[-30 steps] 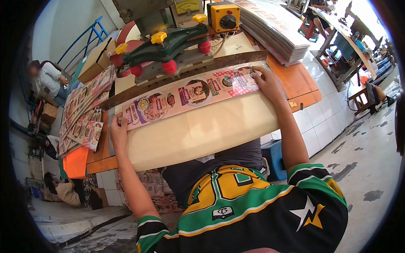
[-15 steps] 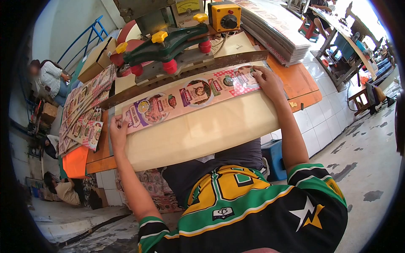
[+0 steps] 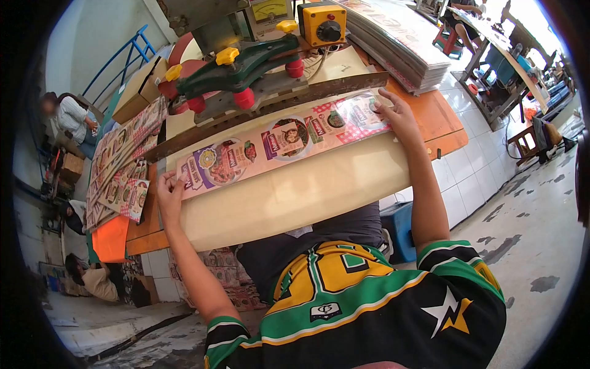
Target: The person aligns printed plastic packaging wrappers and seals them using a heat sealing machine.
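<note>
A long, glossy printed strip (image 3: 252,149) with pink food pictures lies over a cream-coloured sheet (image 3: 295,190) on the work surface. My left hand (image 3: 171,187) grips its left end, thumb on top and fingers curled at the edge. At the opposite end my right hand (image 3: 398,118) pinches the strip near its upper corner. Just beyond the strip runs a rusty metal bar (image 3: 203,132) of a press machine, roughly parallel to its far edge. The undersides of both hands' grips are hidden.
A green machine frame (image 3: 239,72) with yellow knobs and red feet stands behind the bar, beside a yellow control box (image 3: 322,26). Printed strips are piled at left (image 3: 126,147), and a thick stack of sheets (image 3: 399,46) lies at back right. People sit farther off.
My right hand has shifted slightly up and to the right, with the strip's right end. My left hand stays at the left end, a little farther left in view.
</note>
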A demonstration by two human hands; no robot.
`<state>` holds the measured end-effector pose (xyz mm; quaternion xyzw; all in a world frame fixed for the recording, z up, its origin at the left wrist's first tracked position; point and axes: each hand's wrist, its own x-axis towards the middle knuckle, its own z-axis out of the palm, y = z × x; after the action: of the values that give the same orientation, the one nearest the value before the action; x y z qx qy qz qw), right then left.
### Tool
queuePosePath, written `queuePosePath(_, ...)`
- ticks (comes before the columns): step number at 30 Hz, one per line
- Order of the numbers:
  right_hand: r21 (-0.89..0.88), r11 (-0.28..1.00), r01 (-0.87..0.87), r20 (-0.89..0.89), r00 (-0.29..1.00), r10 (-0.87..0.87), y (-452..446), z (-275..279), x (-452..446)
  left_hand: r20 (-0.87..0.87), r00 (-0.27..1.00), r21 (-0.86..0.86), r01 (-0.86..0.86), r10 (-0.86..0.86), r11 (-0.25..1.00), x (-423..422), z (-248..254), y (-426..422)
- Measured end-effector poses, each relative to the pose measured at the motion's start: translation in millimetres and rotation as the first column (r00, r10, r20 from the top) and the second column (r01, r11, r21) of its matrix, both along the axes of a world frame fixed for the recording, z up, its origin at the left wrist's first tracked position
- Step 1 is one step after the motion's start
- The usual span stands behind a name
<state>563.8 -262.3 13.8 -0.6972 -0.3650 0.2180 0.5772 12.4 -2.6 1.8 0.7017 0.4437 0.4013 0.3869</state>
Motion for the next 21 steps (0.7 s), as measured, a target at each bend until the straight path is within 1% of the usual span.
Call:
queuePosePath(1,0.097,0.995,-0.028,-0.026,0.999,0.031,-1,0,2,0.010,1.000,0.012,0.002,-0.002,1.000,0,0,-1)
queuePosePath(2,0.097,0.995,-0.028,-0.026,0.999,0.031,-2,0,4,0.020,1.000,0.023,0.004,-0.005,1.000,0,0,-2)
queuePosePath(4,0.084,0.993,-0.089,-0.171,0.980,0.102,-3,2,7,0.023,1.000,0.045,0.001,-0.002,0.999,0,3,-4)
queuePosePath(6,0.089,0.989,-0.116,-0.196,0.972,0.132,-7,5,8,0.027,1.000,0.068,-0.002,0.001,0.998,1,5,-6)
queuePosePath(8,0.096,0.985,-0.144,-0.219,0.962,0.162,-9,5,8,0.128,0.992,0.108,-0.030,0.016,0.994,3,5,-8)
queuePosePath(9,0.186,0.972,-0.143,-0.237,0.954,0.185,-8,5,7,0.128,0.992,0.108,-0.031,0.017,0.994,3,4,-8)
queuePosePath(10,0.273,0.952,-0.138,-0.253,0.945,0.209,-8,4,5,0.213,0.977,0.107,-0.050,0.026,0.993,4,3,-7)
queuePosePath(11,0.273,0.952,-0.138,-0.253,0.945,0.209,-8,5,4,0.296,0.955,0.104,-0.069,0.036,0.992,4,3,-6)
queuePosePath(12,0.288,0.949,-0.126,-0.234,0.952,0.198,-8,6,3,0.296,0.954,0.103,-0.069,0.036,0.992,0,2,-5)
queuePosePath(14,0.302,0.946,-0.117,-0.215,0.958,0.187,-10,9,2,0.314,0.949,0.104,0.006,-0.038,0.995,-10,2,-2)
queuePosePath(15,0.308,0.944,-0.119,-0.141,0.976,0.169,-10,10,2,0.315,0.948,0.103,0.005,-0.037,0.995,-8,2,-2)
queuePosePath(16,0.314,0.942,-0.121,-0.065,0.987,0.149,-10,11,2,0.309,0.951,0.173,-0.025,-0.030,0.985,-6,2,-2)
queuePosePath(17,0.314,0.942,-0.123,-0.065,0.986,0.150,-9,10,3,0.303,0.953,0.243,-0.055,-0.022,0.969,-5,2,-2)
queuePosePath(19,0.388,0.914,-0.123,-0.038,0.988,0.150,-8,8,4,0.320,0.947,0.235,-0.057,-0.022,0.970,-5,1,-3)
queuePosePath(21,0.391,0.913,-0.112,-0.042,0.989,0.139,-9,8,4,0.337,0.941,0.227,-0.058,-0.023,0.972,-4,2,-4)
